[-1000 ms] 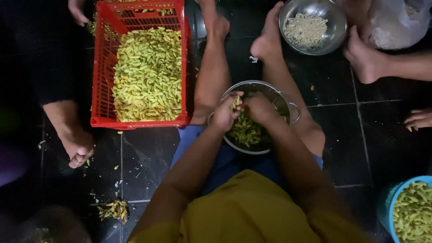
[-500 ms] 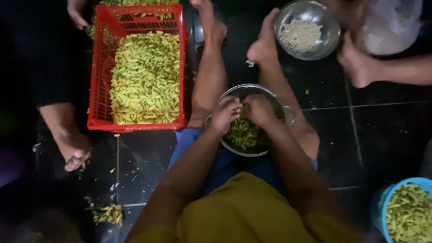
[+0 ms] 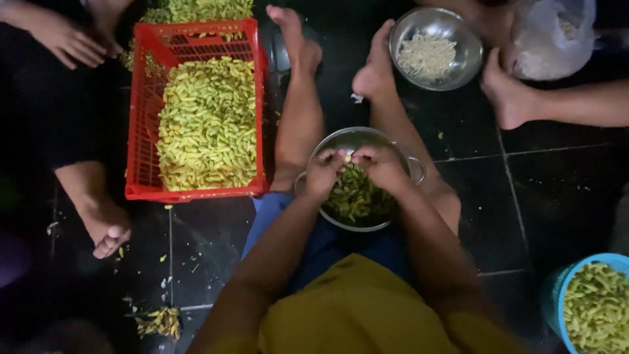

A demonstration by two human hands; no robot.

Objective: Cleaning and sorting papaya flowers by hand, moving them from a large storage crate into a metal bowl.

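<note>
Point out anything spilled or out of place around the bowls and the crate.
Loose green pod scraps lie scattered on the dark tiled floor below the red plastic crate, with small bits near a bare foot. A pale fleck sits beside the steel bowl of white pieces. Nothing else looks tipped or damaged.

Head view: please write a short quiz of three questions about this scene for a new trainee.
1. True or false: both hands are over the metal pot between the person's legs.
2. What holds the largest heap of green pods? A) red crate B) blue tub C) steel bowl
3. What do the left hand and right hand pinch together?

Key:
1. True
2. A
3. One small pale pod, held at the fingertips above the pot.
</note>
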